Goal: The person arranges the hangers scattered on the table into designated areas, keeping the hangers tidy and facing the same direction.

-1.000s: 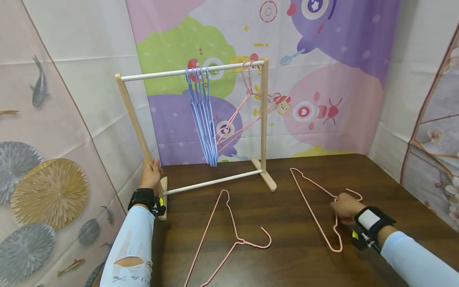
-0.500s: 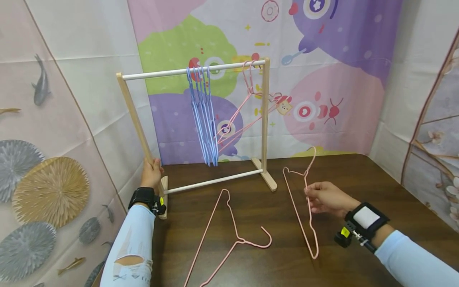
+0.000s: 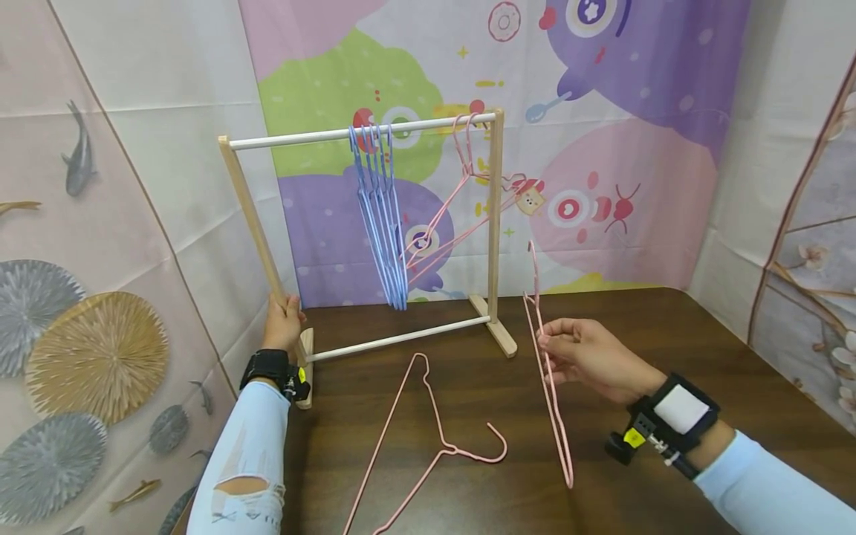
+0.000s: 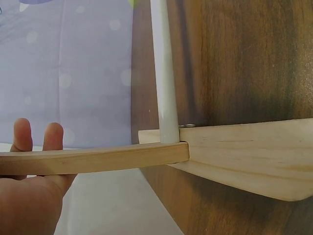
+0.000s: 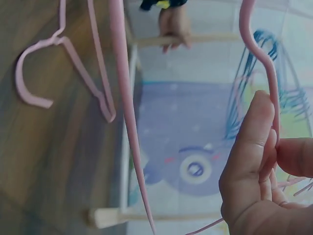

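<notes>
My left hand point(image 3: 282, 325) grips the left wooden post of a small clothes rack point(image 3: 287, 140), low down near its foot. In the left wrist view the fingers point(image 4: 53, 137) wrap behind that post point(image 4: 122, 157). Over the right of the table, my right hand point(image 3: 595, 355) pinches a pink clothes hanger point(image 3: 552, 405) by one sloping arm between thumb and fingers. This hanger stands upright, nearly edge-on to the head view, hook at the top. A second pink hanger point(image 3: 451, 450) lies flat on the table in front of the rack, its hook pointing right.
Several blue hangers point(image 3: 384, 223) hang bunched near the middle of the rack's white top rail. Pink hangers point(image 3: 468, 174) hang at its right end, beside the right post point(image 3: 494, 223). Behind the brown table point(image 3: 669, 334) is a cartoon-patterned cloth point(image 3: 602, 148).
My right hand has raised the pink hanger from the table and carried it left, turning it from flat to upright with its hook upward. My left hand keeps its grip on the post.
</notes>
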The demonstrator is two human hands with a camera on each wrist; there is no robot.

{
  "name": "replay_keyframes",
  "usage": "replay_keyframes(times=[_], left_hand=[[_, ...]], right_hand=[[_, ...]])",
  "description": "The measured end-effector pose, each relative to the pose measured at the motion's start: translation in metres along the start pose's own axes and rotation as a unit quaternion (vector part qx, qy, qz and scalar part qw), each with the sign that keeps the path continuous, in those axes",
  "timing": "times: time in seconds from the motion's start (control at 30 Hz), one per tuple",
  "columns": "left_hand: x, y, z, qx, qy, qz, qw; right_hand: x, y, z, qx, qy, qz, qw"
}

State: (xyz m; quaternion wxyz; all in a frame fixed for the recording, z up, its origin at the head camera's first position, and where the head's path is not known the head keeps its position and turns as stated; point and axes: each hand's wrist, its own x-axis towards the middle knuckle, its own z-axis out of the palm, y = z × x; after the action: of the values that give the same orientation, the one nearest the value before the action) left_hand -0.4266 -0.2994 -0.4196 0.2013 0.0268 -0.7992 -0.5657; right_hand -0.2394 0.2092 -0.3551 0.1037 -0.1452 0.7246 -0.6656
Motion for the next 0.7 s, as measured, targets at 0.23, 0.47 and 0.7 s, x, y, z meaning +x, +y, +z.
replay_keyframes(times=[0.23,0.47,0.7], left_hand=[[0.000,0.000,0.000,0.001,-0.001,-0.002,1.0000],[0.000,0.001,-0.001,0.011,-0.010,0.009,0.9998],[0.001,0.000,0.000,0.010,-0.003,0.006,0.9999]], right_hand=[[0.002,-0.029,0.018,0.013,-0.012,-0.012,1.000],[0.008,-0.059,0.030,0.024,-0.035,-0.021,0.999],[0.020,-0.085,0.046,0.018,-0.047,-0.035,0.998]])
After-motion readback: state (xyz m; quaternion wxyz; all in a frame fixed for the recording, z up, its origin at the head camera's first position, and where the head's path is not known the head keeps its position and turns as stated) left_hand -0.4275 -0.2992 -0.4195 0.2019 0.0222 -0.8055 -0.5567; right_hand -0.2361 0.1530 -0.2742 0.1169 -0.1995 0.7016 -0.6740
